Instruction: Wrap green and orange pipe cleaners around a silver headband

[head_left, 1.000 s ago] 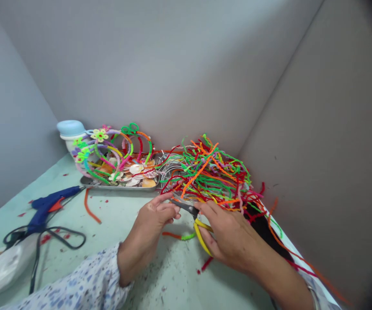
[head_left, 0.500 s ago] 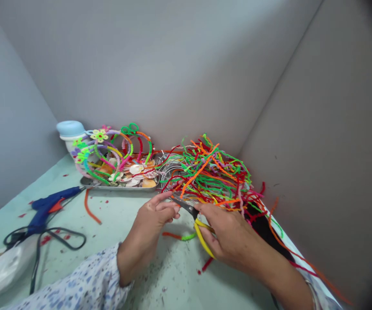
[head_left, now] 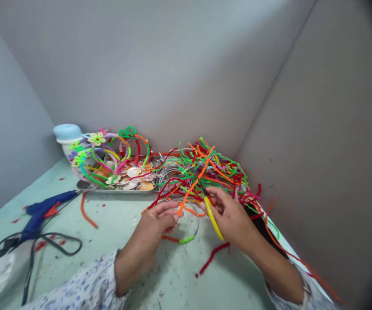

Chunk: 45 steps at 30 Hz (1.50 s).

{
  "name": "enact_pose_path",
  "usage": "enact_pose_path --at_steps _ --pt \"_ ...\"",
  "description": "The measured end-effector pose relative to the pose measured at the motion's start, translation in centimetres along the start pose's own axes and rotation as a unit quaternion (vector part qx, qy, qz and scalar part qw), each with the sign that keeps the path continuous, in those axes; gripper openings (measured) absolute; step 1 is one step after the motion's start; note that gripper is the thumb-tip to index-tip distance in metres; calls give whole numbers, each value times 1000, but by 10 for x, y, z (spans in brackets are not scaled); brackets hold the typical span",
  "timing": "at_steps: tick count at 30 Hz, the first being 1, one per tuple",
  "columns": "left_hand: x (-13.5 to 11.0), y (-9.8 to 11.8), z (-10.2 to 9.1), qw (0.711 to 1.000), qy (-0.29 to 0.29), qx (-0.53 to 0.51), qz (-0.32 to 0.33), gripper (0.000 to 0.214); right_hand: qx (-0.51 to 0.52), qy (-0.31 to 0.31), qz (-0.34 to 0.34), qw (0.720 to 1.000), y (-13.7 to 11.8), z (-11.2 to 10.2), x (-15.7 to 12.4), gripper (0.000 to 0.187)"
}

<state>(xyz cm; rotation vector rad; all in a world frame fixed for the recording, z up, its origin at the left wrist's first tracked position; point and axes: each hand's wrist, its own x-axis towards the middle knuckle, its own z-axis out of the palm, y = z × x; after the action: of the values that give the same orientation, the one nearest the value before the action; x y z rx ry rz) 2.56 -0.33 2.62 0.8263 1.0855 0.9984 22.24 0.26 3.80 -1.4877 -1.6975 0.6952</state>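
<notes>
My left hand [head_left: 155, 224] is pinched shut on an orange pipe cleaner [head_left: 190, 191] that runs up into a tangled pile of red, green and orange pipe cleaners [head_left: 211, 174]. My right hand [head_left: 232, 217] grips yellow-handled scissors [head_left: 212, 213], their blades pointing up into the pile. A thin wire ring [head_left: 189, 224] wrapped partly in orange and green lies on the table between my hands.
A metal tray [head_left: 118, 188] with shells and pipe-cleaner hoops stands at the back left, beside a white jar with a blue lid [head_left: 66, 135]. A blue glue gun [head_left: 42, 212] and its black cord lie at left. Grey walls close in behind and right.
My right hand has lifted and turned the scissors from pointing left to pointing up into the pile. My left hand has drawn an orange pipe cleaner out. The wire ring now shows.
</notes>
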Motion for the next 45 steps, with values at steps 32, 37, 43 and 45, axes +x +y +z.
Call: enact_pose_path --at_steps 32,37,43,45 --pt "-5 -17 6 987 -117 109 -15 17 327 23 97 940 -3 34 -7 46" --pt "-5 -17 6 987 -113 108 -20 17 317 12 87 944 -6 36 -10 43" --pt "-4 -16 5 988 -122 98 -8 11 318 12 100 943 -4 35 -8 44" --pt "-5 -16 5 988 -124 92 -11 9 307 19 102 946 -1 35 -6 45"
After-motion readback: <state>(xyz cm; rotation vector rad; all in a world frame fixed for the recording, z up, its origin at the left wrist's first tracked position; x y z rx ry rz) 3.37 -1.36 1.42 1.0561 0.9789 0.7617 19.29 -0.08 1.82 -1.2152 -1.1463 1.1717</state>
